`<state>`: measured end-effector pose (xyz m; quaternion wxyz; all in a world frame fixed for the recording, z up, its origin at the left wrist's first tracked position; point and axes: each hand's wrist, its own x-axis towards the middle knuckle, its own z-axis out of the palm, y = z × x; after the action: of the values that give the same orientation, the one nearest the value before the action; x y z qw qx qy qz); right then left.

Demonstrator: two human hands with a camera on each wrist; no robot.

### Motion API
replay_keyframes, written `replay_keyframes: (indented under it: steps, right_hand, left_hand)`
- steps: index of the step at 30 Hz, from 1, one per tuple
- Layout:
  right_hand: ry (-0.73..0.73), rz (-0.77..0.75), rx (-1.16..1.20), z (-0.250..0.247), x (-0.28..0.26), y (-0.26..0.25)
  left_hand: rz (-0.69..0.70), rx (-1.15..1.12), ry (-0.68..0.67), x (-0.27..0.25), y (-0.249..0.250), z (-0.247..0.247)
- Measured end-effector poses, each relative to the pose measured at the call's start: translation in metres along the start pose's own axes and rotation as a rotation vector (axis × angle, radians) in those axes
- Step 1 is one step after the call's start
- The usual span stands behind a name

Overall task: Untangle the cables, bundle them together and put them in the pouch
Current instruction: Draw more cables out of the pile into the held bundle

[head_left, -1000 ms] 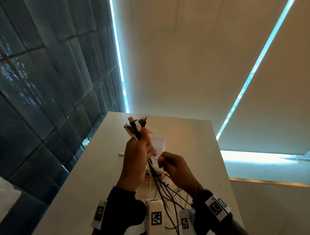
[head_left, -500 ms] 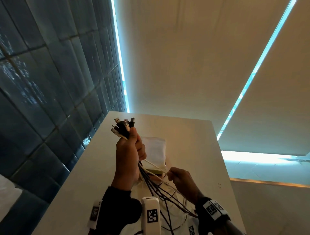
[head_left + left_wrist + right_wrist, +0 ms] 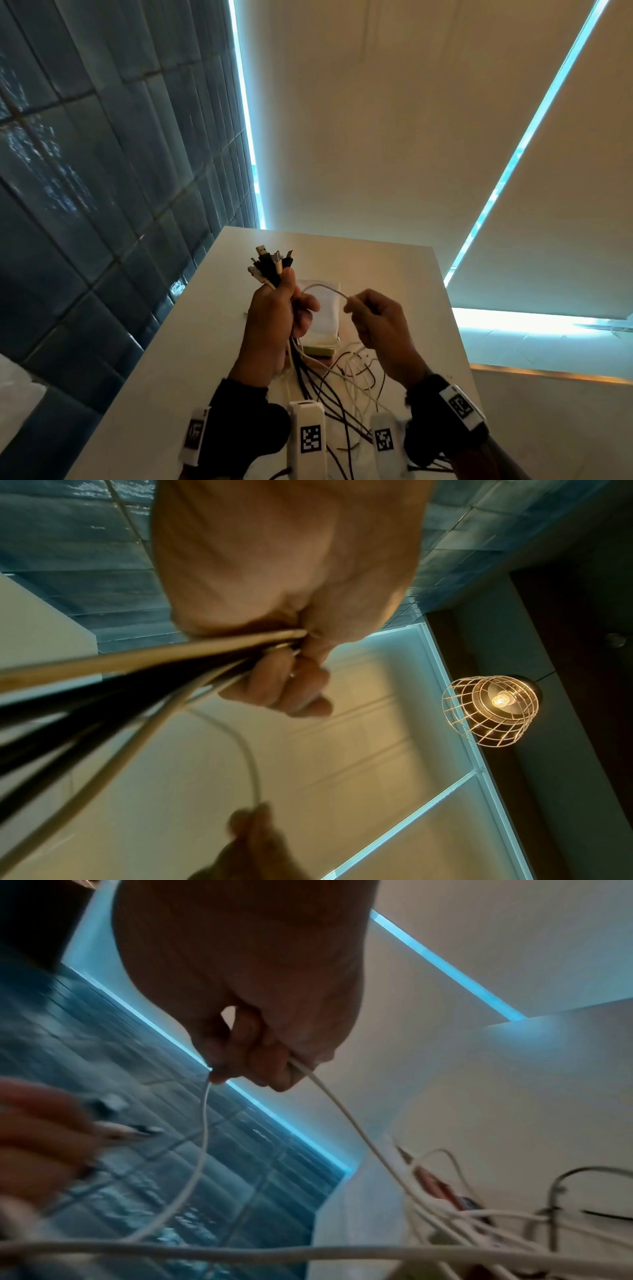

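My left hand (image 3: pixel 274 318) is raised above the table and grips a bundle of black and white cables (image 3: pixel 270 265), their plug ends sticking up past the thumb. In the left wrist view the cables (image 3: pixel 147 664) run out of the left fist (image 3: pixel 287 647). My right hand (image 3: pixel 373 318) pinches one white cable (image 3: pixel 325 287) that arcs over to the left hand; in the right wrist view that white cable (image 3: pixel 202 1139) leaves the right hand's fingertips (image 3: pixel 222 1074). Loose cable tails (image 3: pixel 342 387) hang down onto the table. A pale pouch (image 3: pixel 323 315) lies flat behind the hands.
The white table (image 3: pixel 164 370) is narrow, with a dark tiled wall (image 3: pixel 85 205) along its left edge and a drop on the right. A small flat object (image 3: pixel 320 350) lies at the pouch's near end. A caged lamp (image 3: pixel 493 710) hangs overhead.
My right hand has risen from low over the table to level with the left hand, drawing a white cable up into an arc. The left hand keeps its grip on the bundle.
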<state>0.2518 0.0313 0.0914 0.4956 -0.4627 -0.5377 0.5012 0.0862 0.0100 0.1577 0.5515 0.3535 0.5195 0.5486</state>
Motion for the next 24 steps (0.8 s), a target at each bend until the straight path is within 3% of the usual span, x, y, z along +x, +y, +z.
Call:
replay_keyframes:
  steps: [4,8,12,24]
  right_hand:
    - [-0.25,-0.114,0.069,0.011,-0.015,-0.028]
    - [-0.379,-0.048,-0.009,0.011,-0.023,-0.017]
    - [-0.351,0.041,-0.019,0.008,-0.024,-0.001]
    - [-0.231,0.085,-0.323,0.008,-0.012,0.094]
  left_hand:
    - [0.003,-0.095,-0.057,0.0,0.004,0.001]
    - [-0.006,-0.354,-0.099,-0.001,0.013,-0.002]
    - [0.049,-0.358,-0.109,0.001,0.015,-0.005]
    - [0.071,-0.362,-0.183,0.0,0.016,-0.01]
